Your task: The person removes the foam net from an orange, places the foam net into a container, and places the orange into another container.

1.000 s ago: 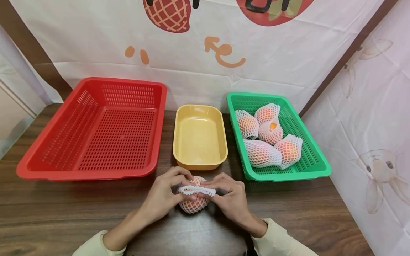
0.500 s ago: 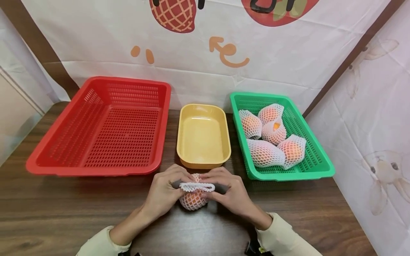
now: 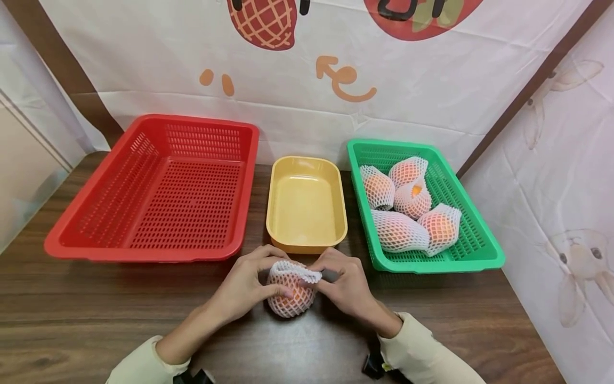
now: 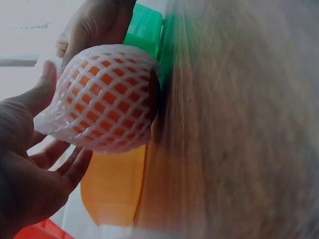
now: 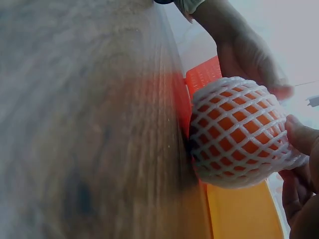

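Head view: left hand (image 3: 240, 290) and right hand (image 3: 347, 288) curled round a netted fruit (image 3: 289, 290) resting on the bench (image 3: 72, 314), fingers pinching the foam net's rim. Just beyond, yellow tray (image 3: 307, 205); red basket (image 3: 153, 189) to the left; green basket (image 3: 467, 224) to the right, with wrapped fruits (image 3: 408, 210) inside.

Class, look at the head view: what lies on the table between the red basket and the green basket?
A yellow tray, with nothing in it, sits between the red basket and the green basket; the head view shows it best.
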`<state>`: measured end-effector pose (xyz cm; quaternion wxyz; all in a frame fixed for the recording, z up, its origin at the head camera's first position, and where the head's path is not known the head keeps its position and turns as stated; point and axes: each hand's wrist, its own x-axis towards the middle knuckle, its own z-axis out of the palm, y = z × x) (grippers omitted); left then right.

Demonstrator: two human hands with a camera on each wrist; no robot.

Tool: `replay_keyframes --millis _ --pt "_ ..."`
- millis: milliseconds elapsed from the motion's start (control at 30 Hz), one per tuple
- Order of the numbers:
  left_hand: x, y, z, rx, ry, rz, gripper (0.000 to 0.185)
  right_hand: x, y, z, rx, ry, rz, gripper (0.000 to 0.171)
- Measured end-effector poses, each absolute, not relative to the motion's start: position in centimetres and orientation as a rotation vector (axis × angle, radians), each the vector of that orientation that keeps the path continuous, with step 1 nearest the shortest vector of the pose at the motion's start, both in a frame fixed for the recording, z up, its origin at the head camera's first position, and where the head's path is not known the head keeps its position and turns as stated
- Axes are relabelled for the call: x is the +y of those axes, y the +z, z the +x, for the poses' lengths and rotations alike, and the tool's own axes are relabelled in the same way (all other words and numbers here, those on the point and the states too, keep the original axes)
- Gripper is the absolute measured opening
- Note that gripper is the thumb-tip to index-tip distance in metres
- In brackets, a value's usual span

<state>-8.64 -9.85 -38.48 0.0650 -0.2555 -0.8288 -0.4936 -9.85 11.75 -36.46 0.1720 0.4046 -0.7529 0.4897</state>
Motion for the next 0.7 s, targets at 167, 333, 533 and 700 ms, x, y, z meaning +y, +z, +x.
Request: replay_keyframes --millis 167,333,533,700 --pt "-9.83 -38.45 -8.60 -2.494 -1.496 -0.808 0.027 11.96 -36.64 -9.80 -2.161 1.427 1.140 0.019" --pt "-9.75 -38.54 -8.46 -2.420 -1.533 -0.774 0.019 11.97 -36.67 -9.64 -2.192 1.493 1.161 0.020" --pt "-9.73 -38.50 -8.61 -2.354 -1.462 -0.709 0.019 12.21 -36.56 -9.85 -2.240 1.556 1.198 0.033" --pt "-9.63 -38.58 -8.63 -2.325 -1.456 -0.690 0.028 12.22 -36.75 -9.90 -2.274 1.562 1.217 0.032"
